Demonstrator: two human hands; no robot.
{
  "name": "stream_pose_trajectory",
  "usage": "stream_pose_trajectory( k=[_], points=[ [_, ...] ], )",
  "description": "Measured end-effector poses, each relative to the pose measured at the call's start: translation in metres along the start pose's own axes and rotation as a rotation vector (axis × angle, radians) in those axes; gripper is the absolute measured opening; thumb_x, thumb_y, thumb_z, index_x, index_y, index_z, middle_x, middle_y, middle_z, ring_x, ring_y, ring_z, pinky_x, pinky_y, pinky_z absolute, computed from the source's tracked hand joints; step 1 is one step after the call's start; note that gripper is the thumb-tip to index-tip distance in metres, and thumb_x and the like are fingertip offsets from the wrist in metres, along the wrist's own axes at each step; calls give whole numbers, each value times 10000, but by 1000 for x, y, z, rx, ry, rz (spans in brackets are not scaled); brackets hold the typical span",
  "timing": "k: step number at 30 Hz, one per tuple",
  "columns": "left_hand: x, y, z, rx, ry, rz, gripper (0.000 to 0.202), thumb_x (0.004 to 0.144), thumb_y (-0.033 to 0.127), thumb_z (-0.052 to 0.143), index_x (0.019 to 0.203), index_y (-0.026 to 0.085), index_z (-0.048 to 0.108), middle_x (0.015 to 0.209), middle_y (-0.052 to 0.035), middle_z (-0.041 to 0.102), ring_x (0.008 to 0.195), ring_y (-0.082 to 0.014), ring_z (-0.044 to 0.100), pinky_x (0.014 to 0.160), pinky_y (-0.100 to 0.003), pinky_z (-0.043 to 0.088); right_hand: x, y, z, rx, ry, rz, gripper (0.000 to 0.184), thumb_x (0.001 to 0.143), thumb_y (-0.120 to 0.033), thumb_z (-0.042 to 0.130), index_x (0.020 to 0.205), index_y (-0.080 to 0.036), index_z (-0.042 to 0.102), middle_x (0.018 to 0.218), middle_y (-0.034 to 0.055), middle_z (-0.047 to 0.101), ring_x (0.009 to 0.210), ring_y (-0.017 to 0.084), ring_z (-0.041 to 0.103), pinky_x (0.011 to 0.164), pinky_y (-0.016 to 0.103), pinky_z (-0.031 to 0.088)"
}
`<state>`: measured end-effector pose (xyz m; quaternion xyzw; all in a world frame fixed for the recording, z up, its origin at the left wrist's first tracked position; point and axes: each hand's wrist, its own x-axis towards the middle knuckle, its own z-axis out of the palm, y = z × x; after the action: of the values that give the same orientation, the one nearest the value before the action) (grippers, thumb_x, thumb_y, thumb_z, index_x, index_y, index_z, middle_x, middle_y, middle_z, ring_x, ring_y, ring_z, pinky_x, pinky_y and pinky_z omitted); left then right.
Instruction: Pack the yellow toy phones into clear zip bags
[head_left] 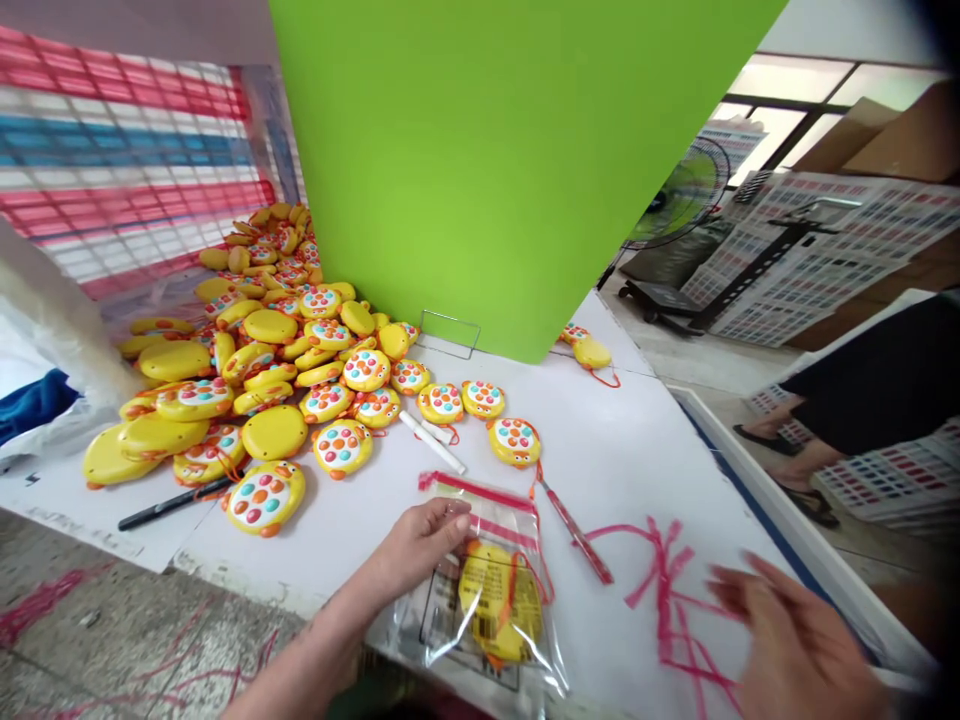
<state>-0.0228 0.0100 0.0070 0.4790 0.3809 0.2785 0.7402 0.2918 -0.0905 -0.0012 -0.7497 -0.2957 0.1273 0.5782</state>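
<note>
My left hand grips the top of a clear zip bag, thumb above, near its pink seal strip. Inside the bag lies a yellow duck-shaped pop toy, back side up, with a red-orange cord. The bag's black printing lies over the toy. At the right, my right hand is blurred, its fingers apart, close to a tangle of pink plastic strips. Whether a strip touches the fingers is hard to see. Between bag and strips lies a slim red patterned tool.
A large heap of yellow duck toys covers the table's left side. White markers and a black marker lie nearby. A tall green panel stands behind. Rightward are the table edge, a person's legs, a floor scale and a fan.
</note>
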Motion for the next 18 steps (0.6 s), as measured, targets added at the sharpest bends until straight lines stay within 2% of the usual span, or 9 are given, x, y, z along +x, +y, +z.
stream_pose_trajectory(
  k=[1,3,5,8,10,13,18],
  points=[
    [0,0,1,24,-1,13,519,753,566,612,1026,127,573,835,-45,608,763,-170,593,606,-267,488,-5,-4,13,-54,-87,1,436,753,-514,621,1021,-173,664,828,77,690,715,220,630,608,328,513],
    [0,0,3,53,10,27,459,762,541,608,960,128,581,780,-23,584,728,-157,577,608,-268,480,-18,-13,41,-116,-392,13,439,759,-556,584,946,-177,703,769,69,702,681,221,638,611,331,517],
    [0,0,4,52,35,20,421,756,516,613,928,134,579,758,-11,570,709,-150,563,597,-263,469,-29,-21,68,-145,-632,-19,402,755,-550,590,911,-202,719,803,63,721,729,236,654,662,341,522],
    [0,-3,5,12,57,-2,384,736,486,633,896,142,573,777,-12,578,703,-144,558,592,-260,456,-39,-29,96,-126,-832,-91,311,755,-491,615,871,-220,713,806,43,724,751,237,651,677,332,510],
    [1,-4,5,-30,52,-12,379,727,485,641,871,144,564,802,-20,596,704,-142,570,607,-266,458,-41,-30,101,-75,-885,-61,271,750,-456,627,840,-210,696,745,29,708,702,220,640,640,318,498],
    [1,-4,4,-102,43,-26,409,706,494,664,882,139,559,854,-48,631,744,-160,607,627,-276,469,-40,-29,95,40,-857,26,235,743,-420,644,795,-192,665,680,12,681,636,186,612,594,288,467],
    [0,-3,2,-206,25,-47,486,676,443,698,1026,124,587,909,-80,675,816,-193,646,678,-291,480,-41,-22,76,140,-795,160,353,736,-431,659,982,-178,682,735,42,713,613,175,588,541,268,430]
  ],
)
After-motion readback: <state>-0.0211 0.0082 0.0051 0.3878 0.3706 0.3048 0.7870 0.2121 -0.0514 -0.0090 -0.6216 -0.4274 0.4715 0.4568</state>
